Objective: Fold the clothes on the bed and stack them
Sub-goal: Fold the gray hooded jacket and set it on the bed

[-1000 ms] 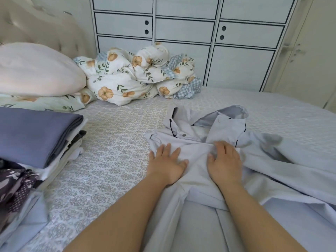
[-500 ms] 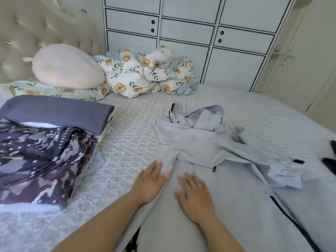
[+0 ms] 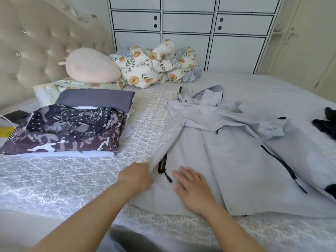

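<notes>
A light grey hooded jacket point(image 3: 227, 148) with black zips lies spread across the bed point(image 3: 72, 179), hood toward the wardrobe. My left hand point(image 3: 135, 176) grips the jacket's left edge near the hem, fingers tucked under the fabric. My right hand point(image 3: 192, 188) lies flat on the lower front panel, fingers straight, beside a black zip pull. To the left stands a stack of folded clothes point(image 3: 72, 128), with a dark camouflage-print garment and a slate-blue piece on top.
A floral duvet point(image 3: 154, 64) is bunched at the far side, next to a pink pillow point(image 3: 91, 66) by the tufted headboard. Dark clothing point(image 3: 325, 122) lies at the right edge. White wardrobe doors point(image 3: 187, 33) stand behind the bed.
Both hands slid down the jacket from the collar to the hem. My left hand went from lying flat to gripping the left edge. The view pulled back, showing more of the stack.
</notes>
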